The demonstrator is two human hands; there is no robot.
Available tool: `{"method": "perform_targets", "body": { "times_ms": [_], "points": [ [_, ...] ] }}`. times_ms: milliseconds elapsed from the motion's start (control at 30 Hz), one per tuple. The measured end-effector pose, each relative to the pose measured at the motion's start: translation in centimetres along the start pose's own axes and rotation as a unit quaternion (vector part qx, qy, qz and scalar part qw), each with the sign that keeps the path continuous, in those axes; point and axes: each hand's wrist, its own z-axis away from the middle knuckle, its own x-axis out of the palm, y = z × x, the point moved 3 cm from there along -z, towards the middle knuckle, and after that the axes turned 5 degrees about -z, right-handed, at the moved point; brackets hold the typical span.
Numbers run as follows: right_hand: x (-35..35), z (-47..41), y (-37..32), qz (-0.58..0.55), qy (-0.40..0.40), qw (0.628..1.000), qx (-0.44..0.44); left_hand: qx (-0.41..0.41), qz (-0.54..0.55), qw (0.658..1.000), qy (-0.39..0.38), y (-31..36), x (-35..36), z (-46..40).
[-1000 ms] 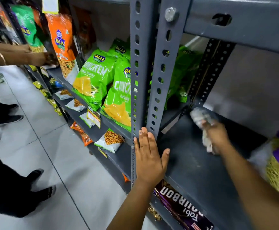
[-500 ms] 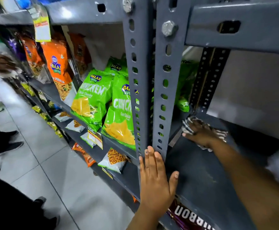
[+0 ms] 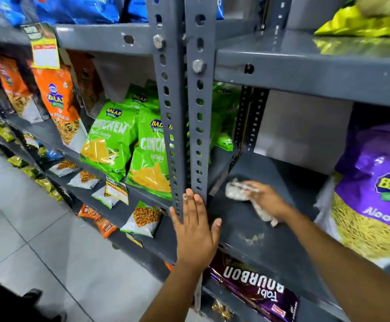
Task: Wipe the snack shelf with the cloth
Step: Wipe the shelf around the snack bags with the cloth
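Shelf (image 3: pixel 254 249): grey, smudged near front.
Right hand (image 3: pixel 267 199): presses crumpled cloth (image 3: pixel 238 190), apparently gripped.
Left hand (image 3: pixel 195 228): flat, fingers spread, bracing upright (image 3: pixel 195 135).
Technique: overlap strokes toward smudge.

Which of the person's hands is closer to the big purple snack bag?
Right. The right hand presses the cloth on the shelf, beside the purple snack bag; the left hand rests flat on the upright post, farther away.

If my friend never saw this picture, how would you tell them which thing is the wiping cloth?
Find the two grey metal posts full of holes in the middle. Just right of their base lies a bare grey shelf, where the right hand presses down a crumpled whitish cloth. Everything nearby is a shiny printed snack bag, like the purple one; the cloth is the only soft, plain rag.
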Motion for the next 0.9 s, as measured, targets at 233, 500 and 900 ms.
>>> {"method": "perform_targets", "body": {
  "times_ms": [233, 500, 900],
  "points": [
    [1.1, -0.3, 3.0, 0.201, -0.002, 0.979, -0.016, 0.006, -0.020, 0.999, -0.030, -0.6, -0.4, -0.2],
    [1.2, 7.0, 1.2, 0.019, -0.169, 0.984, 0.049, 0.040, -0.020, 0.998, -0.035, -0.7, -0.8, -0.2],
    [4.5, 5.3, 1.3, 0.102, -0.121, 0.987, 0.025, 0.041, 0.017, 0.998, -0.033, -0.9, -1.1, -0.1]
  ]
}}
